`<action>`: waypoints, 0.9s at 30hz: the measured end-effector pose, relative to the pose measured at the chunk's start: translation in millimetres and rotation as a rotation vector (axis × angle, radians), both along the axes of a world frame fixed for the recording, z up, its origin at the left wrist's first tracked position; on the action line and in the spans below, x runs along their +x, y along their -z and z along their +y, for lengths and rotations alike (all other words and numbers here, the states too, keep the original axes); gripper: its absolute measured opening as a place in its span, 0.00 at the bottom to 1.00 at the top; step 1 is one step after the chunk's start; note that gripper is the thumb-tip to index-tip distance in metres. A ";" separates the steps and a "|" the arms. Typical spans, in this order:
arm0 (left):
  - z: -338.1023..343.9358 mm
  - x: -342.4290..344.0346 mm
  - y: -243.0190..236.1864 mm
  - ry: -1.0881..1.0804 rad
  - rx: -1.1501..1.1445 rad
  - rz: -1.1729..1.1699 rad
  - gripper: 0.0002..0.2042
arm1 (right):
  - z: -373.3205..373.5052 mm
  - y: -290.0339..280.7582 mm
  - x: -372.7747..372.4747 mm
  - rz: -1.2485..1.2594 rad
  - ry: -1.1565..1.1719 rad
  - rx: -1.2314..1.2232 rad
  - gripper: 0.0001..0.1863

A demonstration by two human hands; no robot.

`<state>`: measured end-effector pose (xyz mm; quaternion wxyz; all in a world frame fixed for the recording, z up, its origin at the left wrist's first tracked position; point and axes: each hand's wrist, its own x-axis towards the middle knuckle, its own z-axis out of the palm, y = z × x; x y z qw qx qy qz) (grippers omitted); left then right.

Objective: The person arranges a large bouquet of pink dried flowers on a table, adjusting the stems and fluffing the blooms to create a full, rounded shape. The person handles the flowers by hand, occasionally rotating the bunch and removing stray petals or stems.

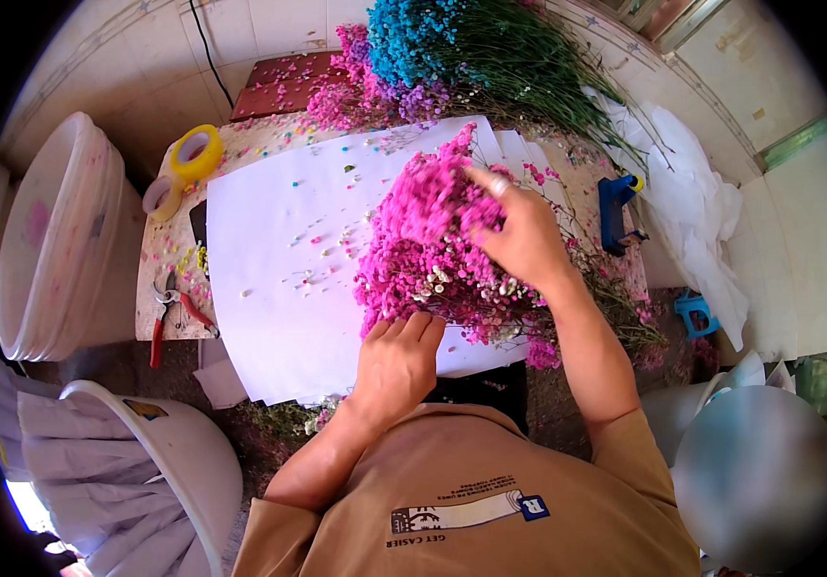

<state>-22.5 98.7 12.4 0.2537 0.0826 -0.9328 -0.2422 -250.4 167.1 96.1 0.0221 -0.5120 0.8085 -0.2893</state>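
Observation:
A bushy bunch of pink baby's breath (404, 255), mixed with some white blooms, lies over stacked white paper sheets (274, 288) in front of me. My left hand (399, 358) is closed at the bunch's near edge, its fingertips hidden among the flowers. At the bunch's upper right, my right hand (521, 231) has its thumb and forefinger around a raised pink clump, slightly smeared by motion. A pale band wraps one finger of that hand. The stems run out to the right beneath my right forearm.
Blue baby's breath (413, 43) with long green stems lies at the back. Tape rolls (195, 154) and red-handled pruning shears (171, 313) rest on the table's left side; a blue tape dispenser (617, 213) is at right. White tubs (58, 240) stand left, and a bin (178, 442) nearer me.

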 end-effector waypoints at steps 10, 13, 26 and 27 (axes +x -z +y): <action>-17.3 -38.1 -33.9 -0.330 0.150 -0.146 0.11 | -2.3 7.7 -17.6 -0.073 -0.044 -0.068 0.33; -29.6 -55.4 -10.3 -0.307 0.099 -0.049 0.08 | -1.2 6.4 -19.7 -0.099 -0.050 -0.071 0.32; -4.6 -12.0 -43.1 0.518 1.697 0.032 0.10 | -8.6 17.1 -47.8 -0.190 -0.059 -0.132 0.32; 1.0 -17.3 -35.1 0.523 1.694 -0.059 0.11 | -8.1 15.7 -47.1 -0.203 -0.072 -0.143 0.33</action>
